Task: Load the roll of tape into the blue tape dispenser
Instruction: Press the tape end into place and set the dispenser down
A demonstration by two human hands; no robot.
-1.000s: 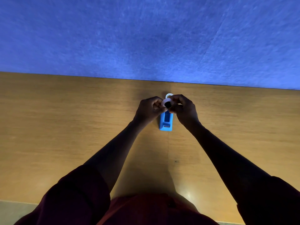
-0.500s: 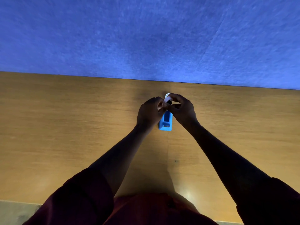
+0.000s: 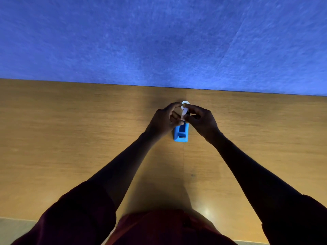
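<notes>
Tape roll [image 3: 183,113] between hands [image 3: 184,119], above dispenser [image 3: 181,137]

Person: wore a dark maroon short-sleeved top. Left sleeve [image 3: 77,214] and right sleeve [image 3: 299,220] ended well behind each hand, forearms bare. No rings, watch or gloves were discernible.

place: office-like desk | evidence: wood-grain desktop [image 3: 70,138]; blue felt partition panel [image 3: 159,41] behind
</notes>
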